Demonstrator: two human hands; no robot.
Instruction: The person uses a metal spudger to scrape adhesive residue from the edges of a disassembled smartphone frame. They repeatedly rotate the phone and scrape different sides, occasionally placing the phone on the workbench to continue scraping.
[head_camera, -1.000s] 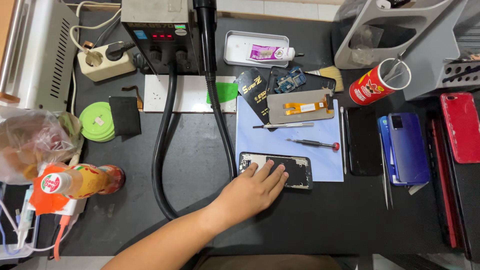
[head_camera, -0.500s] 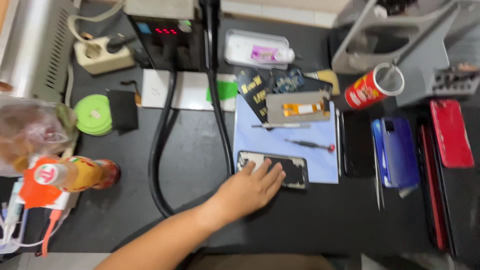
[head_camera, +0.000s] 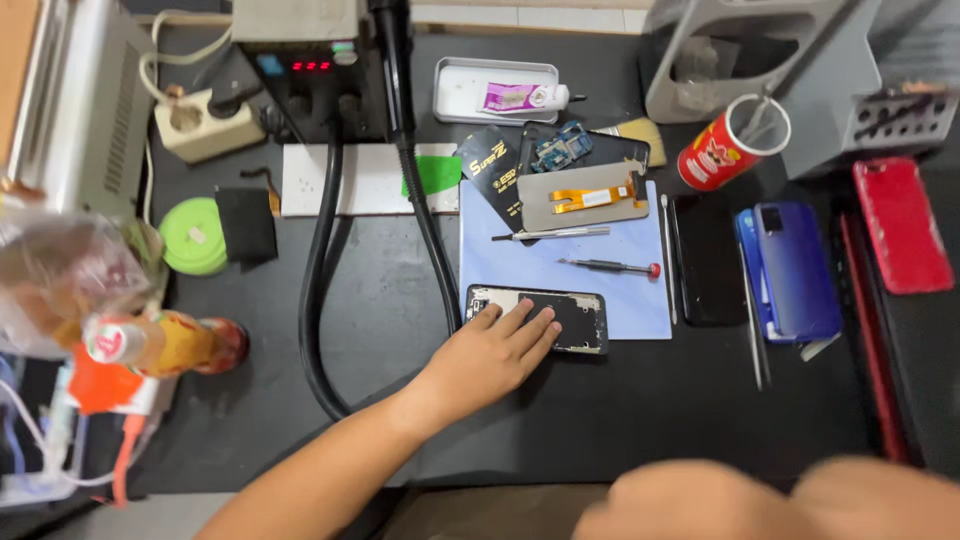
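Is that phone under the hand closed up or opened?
Opened. The phone lies flat on the blue mat with no back cover, its dark insides and frame showing. The left hand rests on its left end.

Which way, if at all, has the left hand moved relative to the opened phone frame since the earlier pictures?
No. The left hand rests with its fingers on the left end of the opened phone frame, at the lower edge of the blue mat, as before; only the camera shifted.

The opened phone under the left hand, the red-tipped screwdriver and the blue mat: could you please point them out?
opened phone (head_camera: 578, 318), head view, bare right half.
screwdriver (head_camera: 605, 266), head view, mid shaft.
blue mat (head_camera: 545, 262), head view, bare middle.
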